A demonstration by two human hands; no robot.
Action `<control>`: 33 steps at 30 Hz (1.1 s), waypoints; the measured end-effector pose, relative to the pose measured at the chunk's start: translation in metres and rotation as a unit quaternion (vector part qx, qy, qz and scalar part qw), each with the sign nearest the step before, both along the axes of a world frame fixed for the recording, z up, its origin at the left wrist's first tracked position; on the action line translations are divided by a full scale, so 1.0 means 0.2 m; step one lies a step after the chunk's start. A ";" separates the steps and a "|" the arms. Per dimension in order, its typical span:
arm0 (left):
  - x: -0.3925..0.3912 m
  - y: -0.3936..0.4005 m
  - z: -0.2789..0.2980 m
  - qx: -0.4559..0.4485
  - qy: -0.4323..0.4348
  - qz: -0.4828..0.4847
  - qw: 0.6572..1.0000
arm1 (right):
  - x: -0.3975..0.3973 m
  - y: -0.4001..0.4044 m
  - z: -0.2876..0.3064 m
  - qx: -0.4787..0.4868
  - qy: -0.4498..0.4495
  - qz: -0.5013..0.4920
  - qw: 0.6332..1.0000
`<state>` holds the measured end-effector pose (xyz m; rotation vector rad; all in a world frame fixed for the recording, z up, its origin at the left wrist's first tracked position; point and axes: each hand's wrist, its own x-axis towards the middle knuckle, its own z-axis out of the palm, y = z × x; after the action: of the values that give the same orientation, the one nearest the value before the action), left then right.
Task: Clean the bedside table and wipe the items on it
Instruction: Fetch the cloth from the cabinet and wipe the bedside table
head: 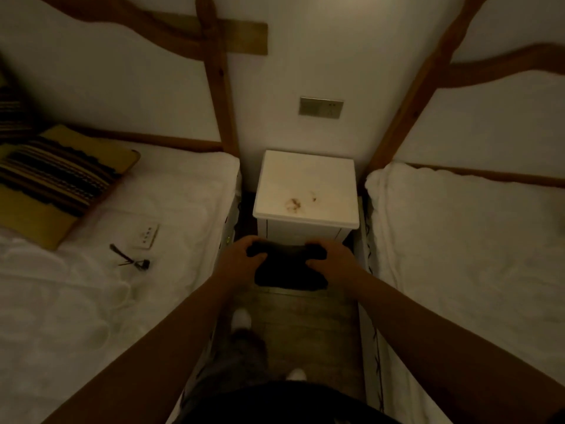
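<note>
Between 2 beds, both hands, left hand (244, 255) and right hand (331, 257), are gripping a dark cloth (289, 269) before the stained counter (305, 185), which probably needs firm, overlapping strokes.

dim warm light, white wall (305, 56) with metal switch plate (320, 107), two white-sheeted beds, left bed (171, 191), right bed (458, 240), rough wooden headboard frames (218, 87), wood floor (299, 325) between, striped cushion (58, 179) on left bed
</note>
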<state>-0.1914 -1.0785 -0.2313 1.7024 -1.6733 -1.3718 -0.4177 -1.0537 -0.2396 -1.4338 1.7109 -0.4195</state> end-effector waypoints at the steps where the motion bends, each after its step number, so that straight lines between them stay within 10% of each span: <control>1: -0.01 -0.06 -0.01 0.001 0.004 0.001 1.000 | 0.00 -0.06 0.00 -0.002 0.001 0.000 1.000; 17: -0.12 -1.77 -0.82 0.049 0.028 0.013 0.998 | 0.01 -1.69 -0.72 0.052 0.035 -0.046 0.997; 33: -0.53 -2.52 -2.05 -0.022 0.064 0.029 0.997 | -0.31 -2.49 -1.91 -0.082 0.150 -0.072 0.983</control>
<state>-0.2965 -1.5820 -0.6409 1.5921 -1.5601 -1.3750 -0.4801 -1.5526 -0.6223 -1.5569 2.0724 -0.4483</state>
